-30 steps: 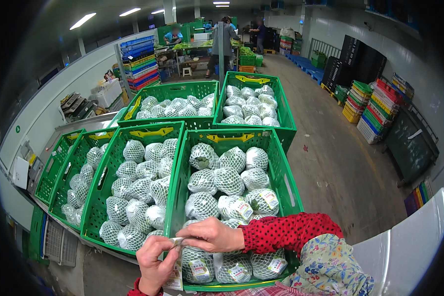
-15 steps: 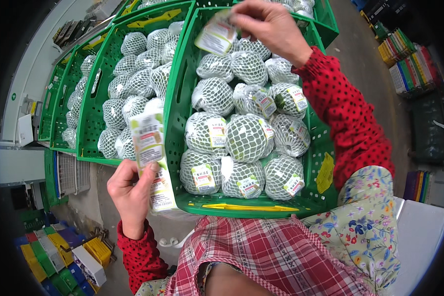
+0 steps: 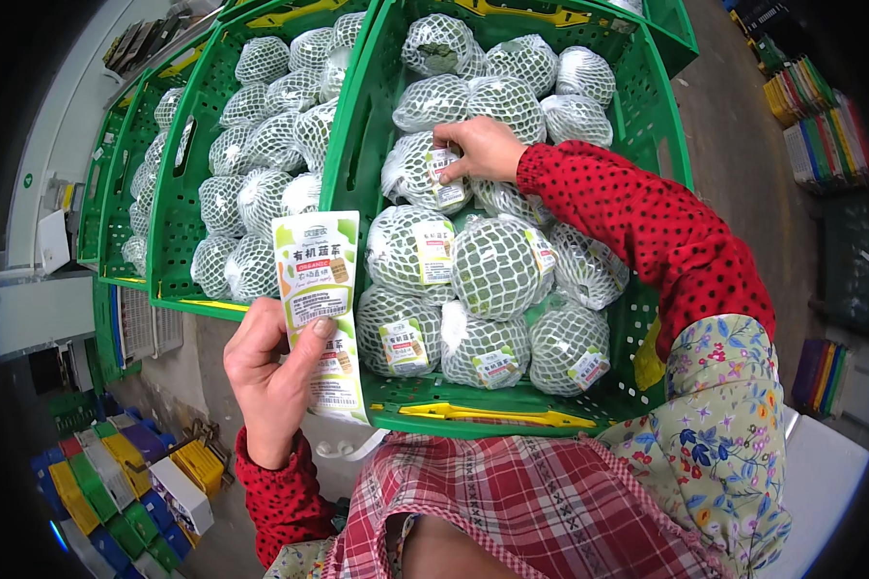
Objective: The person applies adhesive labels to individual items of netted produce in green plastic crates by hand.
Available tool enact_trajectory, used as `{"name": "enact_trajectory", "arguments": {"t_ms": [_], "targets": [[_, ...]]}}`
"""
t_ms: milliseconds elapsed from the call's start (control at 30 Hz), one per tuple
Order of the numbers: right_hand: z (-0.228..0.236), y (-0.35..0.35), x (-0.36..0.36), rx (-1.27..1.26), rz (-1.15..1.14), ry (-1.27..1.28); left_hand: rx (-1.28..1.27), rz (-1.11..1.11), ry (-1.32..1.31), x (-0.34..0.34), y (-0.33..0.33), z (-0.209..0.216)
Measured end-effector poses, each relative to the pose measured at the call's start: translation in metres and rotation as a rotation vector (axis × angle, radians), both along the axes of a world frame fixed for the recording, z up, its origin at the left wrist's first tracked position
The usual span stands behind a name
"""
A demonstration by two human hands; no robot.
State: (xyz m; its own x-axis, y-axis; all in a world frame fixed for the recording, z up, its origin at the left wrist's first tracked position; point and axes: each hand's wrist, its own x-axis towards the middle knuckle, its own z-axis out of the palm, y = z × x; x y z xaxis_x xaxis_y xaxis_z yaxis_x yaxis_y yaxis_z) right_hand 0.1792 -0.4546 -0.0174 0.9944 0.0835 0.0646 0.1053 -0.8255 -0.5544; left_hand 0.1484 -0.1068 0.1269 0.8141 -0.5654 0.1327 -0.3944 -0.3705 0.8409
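A green plastic crate (image 3: 473, 417) in front of me is full of round green vegetables in white foam netting. My left hand (image 3: 270, 372) holds up a strip of white and green stickers (image 3: 321, 304) beside the crate's near left corner. My right hand (image 3: 485, 147) reaches into the middle of the crate and presses a sticker onto one netted vegetable (image 3: 420, 174). Several vegetables nearer to me, such as one (image 3: 410, 249), carry stickers.
More green crates (image 3: 188, 280) of netted vegetables stand to the left. Stacks of coloured crates sit at lower left (image 3: 116, 482) and at far right (image 3: 821, 116). My checked apron (image 3: 531, 511) fills the lower edge.
My view has tilted down from the hall to the crate. My right hand moved from the crate's far end down onto a vegetable in the middle. The left hand keeps the sticker strip.
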Motion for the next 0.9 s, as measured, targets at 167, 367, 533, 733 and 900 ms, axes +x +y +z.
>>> {"name": "enact_trajectory", "arguments": {"t_ms": [167, 367, 533, 733, 900], "targets": [[0.017, 0.008, -0.006, -0.323, -0.023, -0.192, -0.083, 0.045, 0.063, 0.002, -0.006, 0.003], [0.005, 0.003, 0.012, -0.132, 0.272, -0.038, -0.037, -0.045, 0.054, 0.009, -0.009, 0.004], [0.114, 0.051, -0.029, 0.81, 0.189, 0.018, 0.084, -0.131, -0.018, 0.012, -0.013, 0.01], [0.121, 0.087, -0.071, 0.858, 0.214, -0.066, 0.031, -0.236, -0.371, 0.012, -0.043, 0.015], [0.113, 0.092, -0.072, 0.643, 0.198, -0.447, 0.026, -0.119, 0.02, 0.009, -0.044, 0.009]]}}
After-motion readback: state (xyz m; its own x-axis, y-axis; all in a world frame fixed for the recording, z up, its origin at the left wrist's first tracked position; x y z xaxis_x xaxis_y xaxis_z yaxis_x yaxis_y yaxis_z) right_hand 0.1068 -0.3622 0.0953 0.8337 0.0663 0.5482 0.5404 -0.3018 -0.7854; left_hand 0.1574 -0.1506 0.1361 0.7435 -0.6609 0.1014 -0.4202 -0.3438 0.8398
